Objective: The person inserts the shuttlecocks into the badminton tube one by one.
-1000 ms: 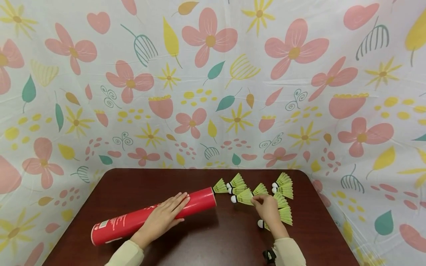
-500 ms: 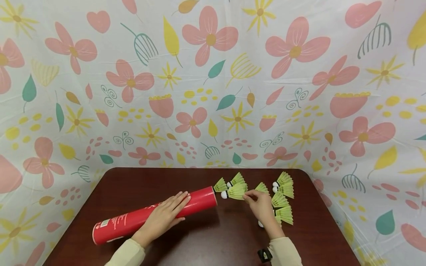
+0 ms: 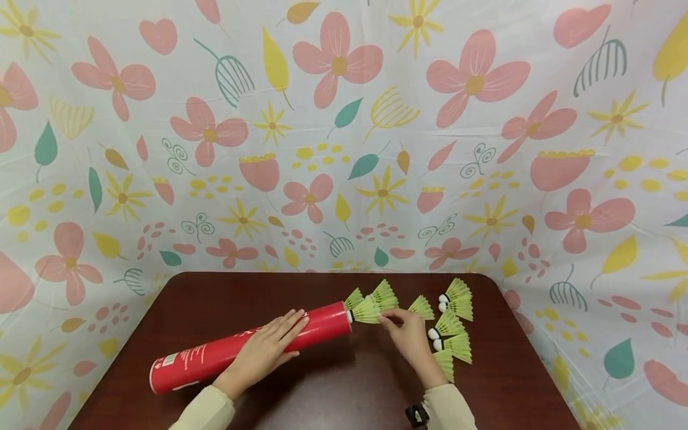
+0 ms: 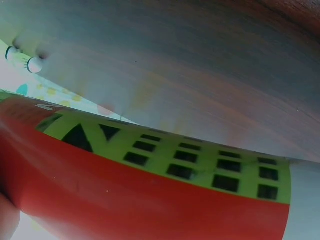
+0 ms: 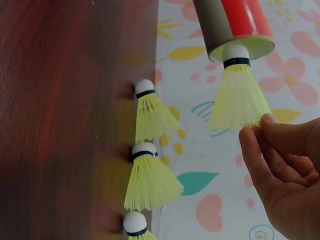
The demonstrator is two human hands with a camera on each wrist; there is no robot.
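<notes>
A red shuttlecock tube lies slantwise before me, its mouth to the right. My left hand holds it around the middle, fingers over the top and thumb along the near side. With thumb and fingertips, my right hand pinches the feather rim of a yellow-green shuttlecock. That shuttlecock's white cork points into the tube's mouth, partly inside the rim in the right wrist view. The left wrist view has the tube's green printed band close up; what lies inside the tube is hidden.
Several more shuttlecocks lie on the dark wooden table: one shuttlecock behind the tube's mouth, another beyond my right hand, a pair at the back right, others beside my right wrist. A flowered cloth hangs behind the table.
My right hand has moved left with the pinched shuttlecock, bringing its cork from out on the right to the tube's mouth. The left hand and the tube have stayed nearly still.
</notes>
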